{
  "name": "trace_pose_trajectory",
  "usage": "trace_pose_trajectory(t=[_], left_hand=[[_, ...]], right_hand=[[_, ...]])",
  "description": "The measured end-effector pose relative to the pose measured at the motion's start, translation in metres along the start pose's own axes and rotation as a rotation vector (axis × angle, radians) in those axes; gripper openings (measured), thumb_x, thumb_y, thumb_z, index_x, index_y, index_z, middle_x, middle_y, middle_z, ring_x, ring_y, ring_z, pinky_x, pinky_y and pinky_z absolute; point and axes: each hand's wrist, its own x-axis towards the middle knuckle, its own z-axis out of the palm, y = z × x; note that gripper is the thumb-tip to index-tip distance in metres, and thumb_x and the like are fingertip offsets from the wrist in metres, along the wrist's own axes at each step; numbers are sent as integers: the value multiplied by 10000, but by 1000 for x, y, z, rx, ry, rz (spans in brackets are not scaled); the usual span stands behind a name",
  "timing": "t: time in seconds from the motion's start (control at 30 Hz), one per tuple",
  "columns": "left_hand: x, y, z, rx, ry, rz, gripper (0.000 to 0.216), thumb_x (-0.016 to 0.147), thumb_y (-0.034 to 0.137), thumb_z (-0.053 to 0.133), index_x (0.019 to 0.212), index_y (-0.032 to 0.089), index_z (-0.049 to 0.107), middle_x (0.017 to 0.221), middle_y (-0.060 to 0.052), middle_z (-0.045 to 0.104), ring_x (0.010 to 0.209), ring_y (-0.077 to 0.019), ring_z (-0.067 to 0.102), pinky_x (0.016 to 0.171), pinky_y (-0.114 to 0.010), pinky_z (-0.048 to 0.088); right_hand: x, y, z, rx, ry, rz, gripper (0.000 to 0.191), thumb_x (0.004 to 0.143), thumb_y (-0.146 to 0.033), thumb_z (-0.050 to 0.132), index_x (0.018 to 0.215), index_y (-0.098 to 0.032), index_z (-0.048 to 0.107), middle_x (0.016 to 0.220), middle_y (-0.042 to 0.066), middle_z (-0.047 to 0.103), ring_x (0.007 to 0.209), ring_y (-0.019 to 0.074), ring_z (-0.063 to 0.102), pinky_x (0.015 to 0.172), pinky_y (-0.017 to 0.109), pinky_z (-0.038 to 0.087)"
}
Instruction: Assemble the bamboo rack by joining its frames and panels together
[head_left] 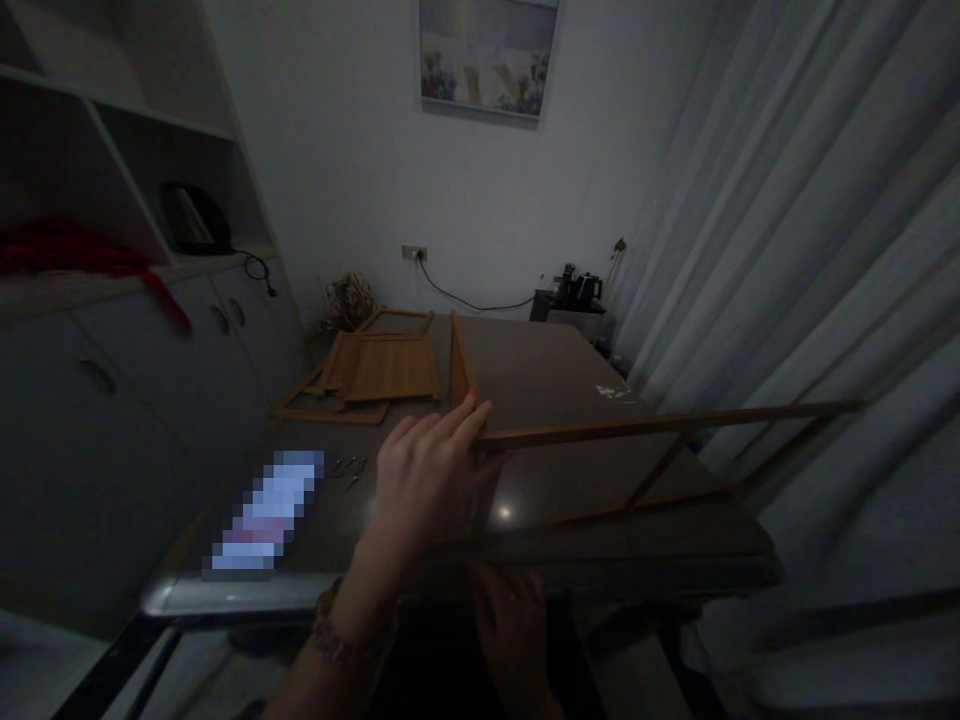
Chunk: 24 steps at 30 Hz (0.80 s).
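The left hand [427,468] grips the wooden frame [600,431], which stretches rightward. The right hand [514,605] sits lower, grip unclear.

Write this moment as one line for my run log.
left hand: holds frame; right hand: low, near table edge, hold unclear; panel: on table, left of frame
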Motion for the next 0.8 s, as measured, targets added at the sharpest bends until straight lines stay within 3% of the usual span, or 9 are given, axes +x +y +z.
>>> trace_pose_trajectory(t=[0.13, 0.23, 0.3, 0.43, 0.53, 0.6, 0.8], left_hand=[[0, 0, 0, 4, -6, -6, 482, 831, 497, 605, 1234, 232, 593, 1250, -36, 650, 843, -231, 697, 679, -408, 490], [0, 0, 0, 9, -7, -9, 487, 836, 508, 593, 1238, 233, 586, 1255, -27, 646, 849, -231, 696, 683, -411, 488], [-1, 0, 1, 16, -4, -4, 485, 842, 511, 583, 1240, 232, 583, 1252, -23, 648, 848, -229, 696, 682, -407, 485], [-1, 0, 1, 25, 6, 9, 483, 841, 513, 586, 1229, 227, 589, 1240, -27, 655, 844, -224, 694, 674, -398, 477], [0, 0, 0, 30, 7, -2, 476, 834, 506, 598, 1220, 227, 595, 1239, -29, 655, 826, -225, 694, 670, -398, 473], [0, 1, -1, 32, 2, -2, 474, 830, 503, 605, 1217, 229, 598, 1238, -25, 656, 822, -226, 694, 662, -398, 471], [0, 1, 0, 28, -18, -11, 488, 819, 503, 620, 1228, 238, 591, 1260, -16, 643, 854, -230, 691, 685, -406, 482]], right_hand=[[-3, -9, 8, 375, -24, 402, 263, 949, -368, 485, 1126, -250, 639, 923, 45, 757, 760, 196, 709, 682, 302, 516], [-2, -17, 12, 739, -49, 720, 399, 911, -484, 512, 1172, -190, 581, 815, 51, 747, 567, 171, 661, 491, 252, 491], [-3, -21, 12, 856, -80, 817, 462, 900, -521, 515, 1201, -172, 543, 732, 35, 732, 489, 154, 613, 437, 237, 457], [-8, -18, 14, 724, -136, 722, 484, 920, -521, 482, 1269, -187, 498, 687, 14, 713, 531, 170, 638, 497, 249, 496], [-13, -11, 15, 534, -101, 549, 423, 913, -478, 517, 1250, -223, 547, 904, 57, 740, 775, 206, 704, 709, 287, 549], [-13, -9, 16, 522, -99, 495, 380, 926, -453, 503, 1232, -236, 568, 1023, 68, 727, 875, 207, 702, 769, 281, 545], [-6, -15, 13, 613, -103, 583, 335, 952, -429, 458, 1153, -192, 582, 722, 12, 704, 611, 157, 661, 570, 212, 518]])
